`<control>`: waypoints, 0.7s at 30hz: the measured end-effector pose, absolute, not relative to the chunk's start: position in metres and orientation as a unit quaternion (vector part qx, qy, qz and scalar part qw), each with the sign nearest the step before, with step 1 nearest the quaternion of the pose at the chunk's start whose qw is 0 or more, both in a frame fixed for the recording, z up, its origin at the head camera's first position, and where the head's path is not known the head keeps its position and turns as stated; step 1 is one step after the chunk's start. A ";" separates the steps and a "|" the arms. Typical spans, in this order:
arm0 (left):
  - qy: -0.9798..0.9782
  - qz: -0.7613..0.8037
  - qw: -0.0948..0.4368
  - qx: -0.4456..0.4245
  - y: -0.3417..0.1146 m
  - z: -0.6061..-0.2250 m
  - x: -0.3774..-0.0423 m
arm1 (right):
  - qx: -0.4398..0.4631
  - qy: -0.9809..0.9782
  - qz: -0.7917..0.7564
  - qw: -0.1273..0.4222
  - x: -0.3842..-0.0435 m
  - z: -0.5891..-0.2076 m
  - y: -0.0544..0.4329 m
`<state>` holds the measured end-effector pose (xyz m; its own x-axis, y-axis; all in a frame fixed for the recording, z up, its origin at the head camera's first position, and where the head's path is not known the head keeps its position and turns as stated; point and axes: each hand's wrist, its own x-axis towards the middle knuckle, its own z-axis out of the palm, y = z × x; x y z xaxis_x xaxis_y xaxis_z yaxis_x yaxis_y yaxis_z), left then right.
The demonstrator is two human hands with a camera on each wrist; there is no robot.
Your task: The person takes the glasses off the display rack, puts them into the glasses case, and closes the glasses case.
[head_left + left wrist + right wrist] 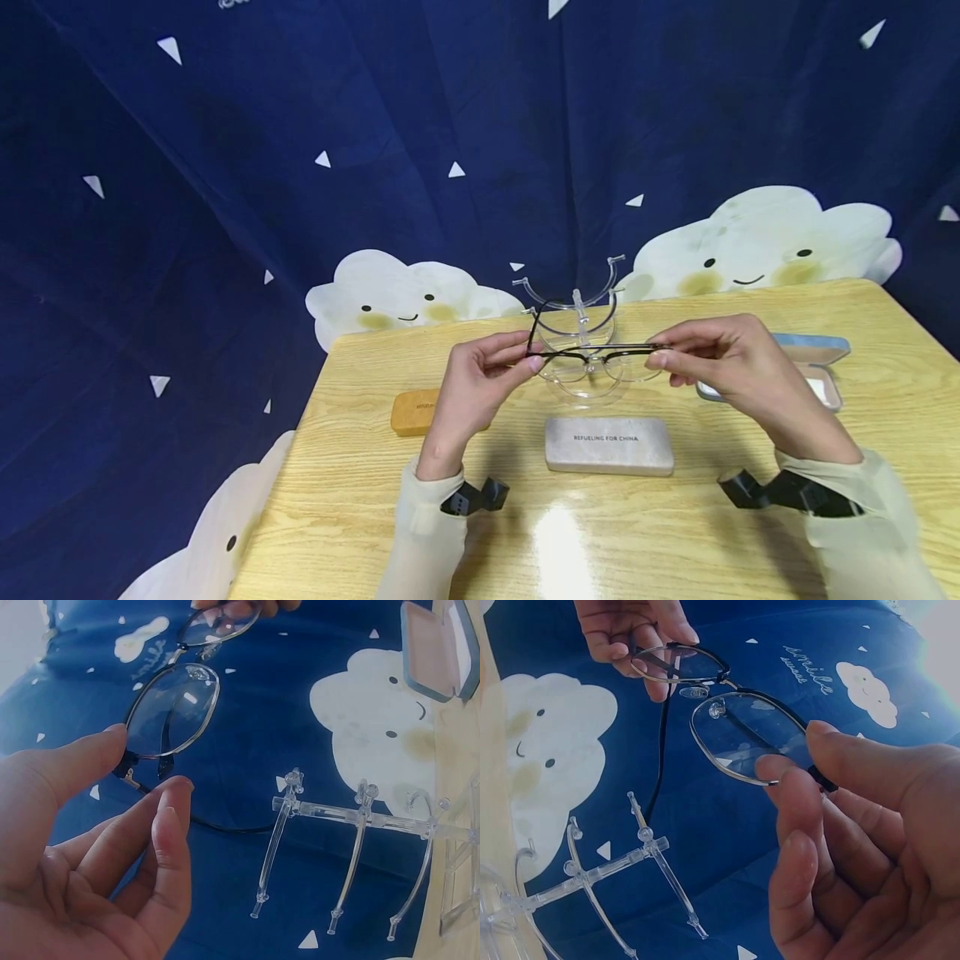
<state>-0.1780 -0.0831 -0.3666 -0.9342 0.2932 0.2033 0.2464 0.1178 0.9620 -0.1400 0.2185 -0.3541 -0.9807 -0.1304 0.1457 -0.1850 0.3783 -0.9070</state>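
Observation:
A pair of eyeglasses [622, 353] with black upper rims and clear lenses is held up in front of a clear plastic display stand [581, 317]. My left hand [483, 379] pinches the left end of the frame near the hinge, between thumb and fingers. At the opposite end, the right hand [727, 362] grips the corner of the frame the same way. One temple stretches away from the left hinge toward the stand; the other lies folded behind the lenses. In the right wrist view, a lens [750, 735] sits beside the right fingertips.
A grey glasses case [609, 446] lies closed before the stand. Left of it, an orange case [412, 412] is partly hidden by the left hand. An open blue case [817, 350] stands behind the right hand. A dark blue curtain [450, 108] hangs behind the wooden table [337, 500].

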 end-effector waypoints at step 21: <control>0.760 0.624 0.023 0.180 -0.082 -0.366 -0.178 | 0.089 -0.829 0.551 0.027 -0.142 -0.356 0.219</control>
